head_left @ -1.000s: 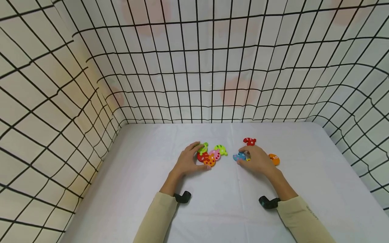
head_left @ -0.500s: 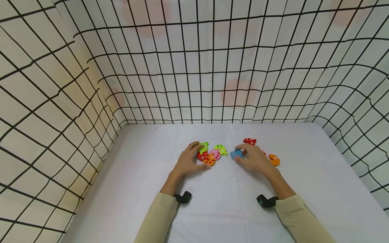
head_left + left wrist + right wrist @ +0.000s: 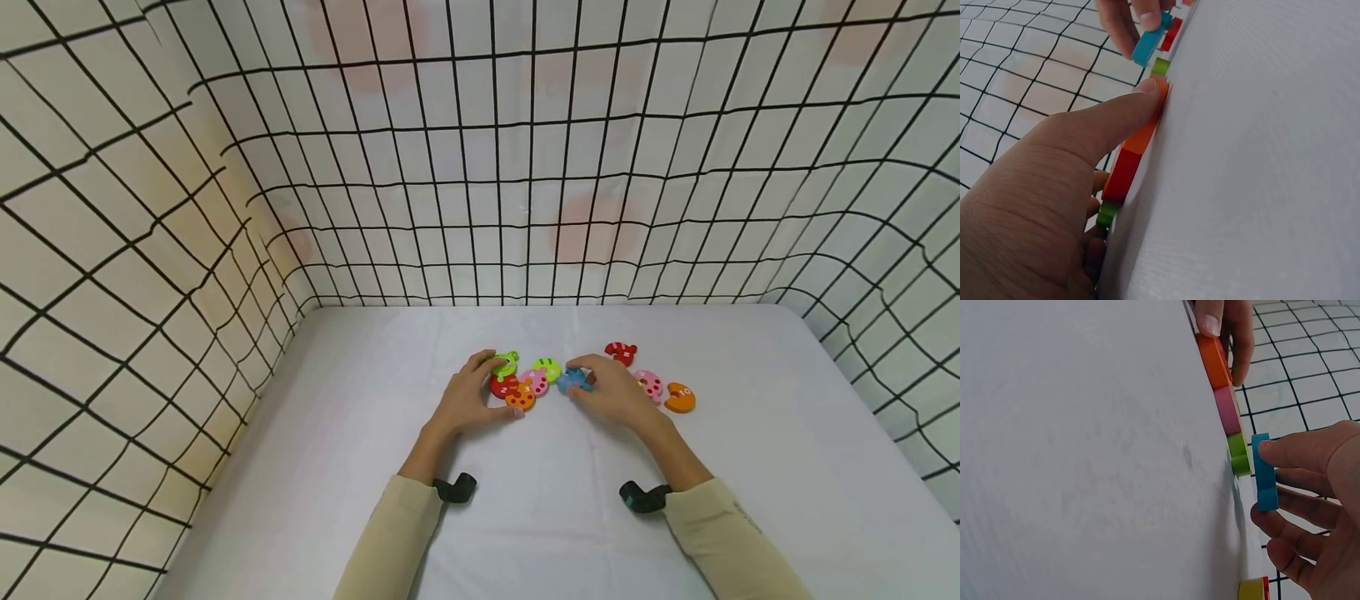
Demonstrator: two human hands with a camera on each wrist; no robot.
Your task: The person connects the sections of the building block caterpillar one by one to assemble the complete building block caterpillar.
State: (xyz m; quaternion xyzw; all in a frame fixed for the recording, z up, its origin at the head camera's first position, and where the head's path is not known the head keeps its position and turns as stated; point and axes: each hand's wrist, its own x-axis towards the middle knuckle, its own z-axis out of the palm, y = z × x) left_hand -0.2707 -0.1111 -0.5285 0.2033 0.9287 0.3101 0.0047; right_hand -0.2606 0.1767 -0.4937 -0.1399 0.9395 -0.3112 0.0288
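Observation:
Several coloured, numbered puzzle pieces lie on the white cloth. My left hand (image 3: pixel 465 402) curls round a joined curve of them, thumb on the orange-dotted piece (image 3: pixel 521 395) and fingers at the green piece with a face (image 3: pixel 507 365). Between these sits a red piece (image 3: pixel 502 387) marked 2. A pink piece (image 3: pixel 536 382) and a lime striped piece (image 3: pixel 551 369) continue the curve rightward. My right hand (image 3: pixel 617 393) pinches a blue piece (image 3: pixel 1265 478) by its edges, just right of the lime one. In the right wrist view, the blue piece stands slightly apart from the lime one.
Right of my right hand lie a red striped piece (image 3: pixel 621 353), a pink dotted piece (image 3: pixel 650 386) and an orange piece (image 3: pixel 681 398) marked 10. A white sheet with black grid lines (image 3: pixel 510 167) rises behind the table and along its sides.
My right hand has moved left with the blue piece, bringing it up to the lime piece and uncovering the pink dotted piece on the right. My left hand stays round its pieces.

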